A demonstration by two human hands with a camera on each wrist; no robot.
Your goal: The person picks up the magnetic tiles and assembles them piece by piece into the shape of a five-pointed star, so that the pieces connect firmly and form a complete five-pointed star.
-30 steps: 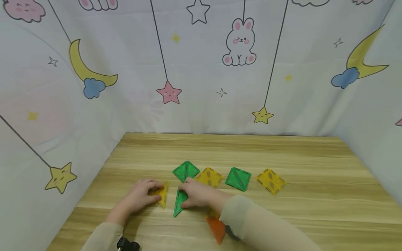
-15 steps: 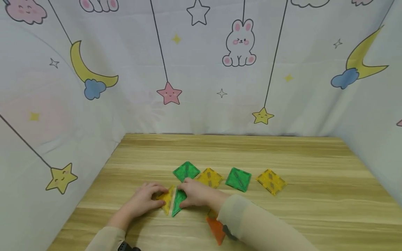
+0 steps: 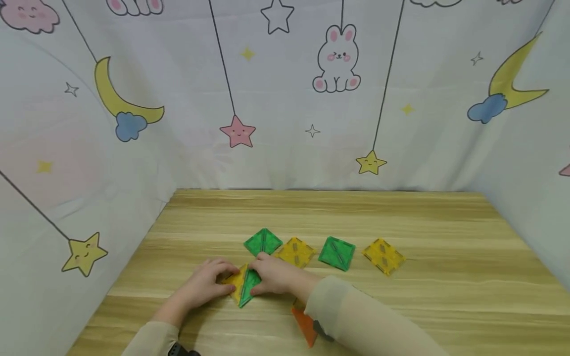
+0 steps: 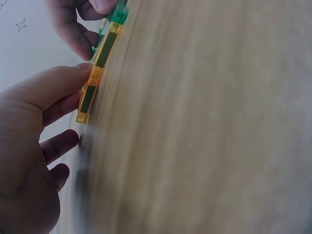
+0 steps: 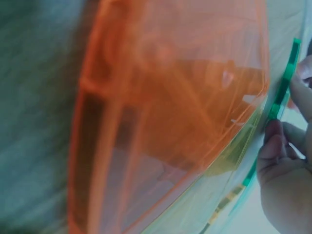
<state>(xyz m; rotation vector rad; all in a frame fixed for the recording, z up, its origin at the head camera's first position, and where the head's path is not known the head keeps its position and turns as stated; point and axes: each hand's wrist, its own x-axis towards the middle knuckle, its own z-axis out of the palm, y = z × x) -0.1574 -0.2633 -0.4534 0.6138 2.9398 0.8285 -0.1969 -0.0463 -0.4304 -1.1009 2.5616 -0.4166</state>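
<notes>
My left hand [image 3: 207, 283] pinches a yellow triangular magnetic tile [image 3: 239, 281] on the wooden table, thumb and fingers at its left side. My right hand [image 3: 278, 273] holds a green triangular magnetic tile [image 3: 249, 288] from the right. The long edges of both tiles lie side by side, forming a two-coloured diamond. In the left wrist view the yellow tile [image 4: 100, 68] lies flat at the fingertips, with the green one just beyond it. The right wrist view shows the green tile's edge [image 5: 285, 83] at the right fingertips.
Behind the hands lie a green diamond [image 3: 262, 242], a yellow diamond [image 3: 296, 251], another green one [image 3: 337, 253] and another yellow one [image 3: 384, 256]. Near the right forearm is an orange triangular tile [image 3: 305, 326], partly under the sleeve in view. A patterned curtain [image 3: 285, 163] encloses the table.
The yellow tile has moved right with my left hand, while the green tile has shifted slightly left. The gap between them has closed, and their edges now meet.
</notes>
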